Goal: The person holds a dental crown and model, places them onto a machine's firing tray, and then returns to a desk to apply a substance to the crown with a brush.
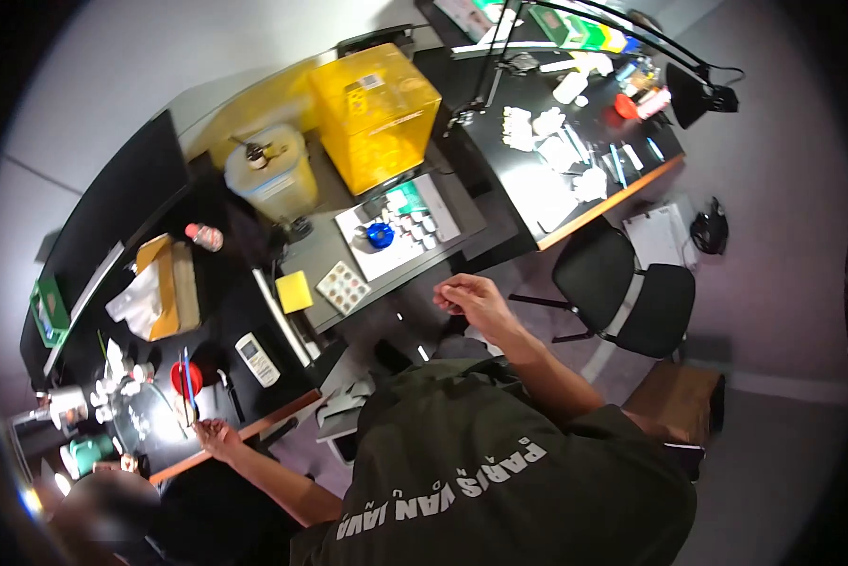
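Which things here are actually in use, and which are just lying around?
In use: left hand at the desk edge, beside the red cup of brushes; right hand, fingers curled.
Lying about: yellow box, remote control, tissue box, office chair.

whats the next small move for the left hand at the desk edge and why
Probably a short reach forward to the brushes beside the red cup. The left hand rests at the desk edge just short of them, and I cannot tell whether it holds anything; the right hand hangs curled in the air, away from the desk.
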{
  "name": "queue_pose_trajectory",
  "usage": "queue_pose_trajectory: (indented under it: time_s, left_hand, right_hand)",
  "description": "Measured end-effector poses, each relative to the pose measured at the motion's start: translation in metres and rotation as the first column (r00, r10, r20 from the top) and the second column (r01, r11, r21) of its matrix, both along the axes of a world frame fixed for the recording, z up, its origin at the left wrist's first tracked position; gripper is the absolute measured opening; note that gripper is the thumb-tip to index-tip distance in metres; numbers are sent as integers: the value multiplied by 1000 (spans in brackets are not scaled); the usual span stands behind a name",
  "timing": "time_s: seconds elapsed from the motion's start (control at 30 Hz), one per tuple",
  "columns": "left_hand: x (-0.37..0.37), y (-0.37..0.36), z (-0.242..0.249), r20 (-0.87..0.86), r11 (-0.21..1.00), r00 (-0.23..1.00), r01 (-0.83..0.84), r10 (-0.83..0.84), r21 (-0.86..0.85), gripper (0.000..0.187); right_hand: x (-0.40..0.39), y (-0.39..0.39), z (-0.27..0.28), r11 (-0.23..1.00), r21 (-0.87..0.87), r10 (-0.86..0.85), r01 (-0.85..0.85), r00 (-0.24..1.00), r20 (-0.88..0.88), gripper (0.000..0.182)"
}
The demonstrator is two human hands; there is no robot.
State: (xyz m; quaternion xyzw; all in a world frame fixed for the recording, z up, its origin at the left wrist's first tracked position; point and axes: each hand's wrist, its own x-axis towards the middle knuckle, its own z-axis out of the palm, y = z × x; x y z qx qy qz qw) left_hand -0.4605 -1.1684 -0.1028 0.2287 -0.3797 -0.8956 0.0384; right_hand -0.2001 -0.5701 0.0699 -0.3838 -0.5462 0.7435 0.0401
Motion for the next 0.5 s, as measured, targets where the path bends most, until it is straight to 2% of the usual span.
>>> queue_pose_trajectory:
  time_s: [0.03, 0.1, 0.13, 0.2, 0.33, 0.43, 0.5]
  left_hand:
    - [-3, 11, 4, 41, 998, 997, -66, 66, -2, 14]
    - [3, 44, 46, 108, 990, 984, -139, 142, -28, 14]
    - [1, 52, 49, 121, 978, 971, -205, 206, -22, 14]
    - [0, 52, 45, 43, 987, 986, -158, 159, -20, 14]
    - [-3, 60, 50, 68, 984, 981, -179, 179, -5, 15]
    - [-1, 62, 51, 49, 985, 983, -173, 174, -27, 14]
    - [-1, 61, 50, 54, 987, 986, -158, 160, -30, 15]
  right_hand:
    - [4, 5, -5, 1000, -10, 3, -3, 1000, 17, 18]
    - [16, 18, -23, 980, -184, -63, 72, 996, 56, 16]
    - [22, 24, -37, 956, -272, -91, 109, 993, 78, 16]
    - [45, 40, -79, 913, -333, -194, 234, 969, 150, 15]
    - [134, 76, -186, 715, -399, -443, 574, 813, 377, 12]
    - [168, 83, -199, 514, -319, -611, 796, 601, 516, 9]
    - [175, 86, -187, 547, -381, -598, 746, 666, 445, 14]
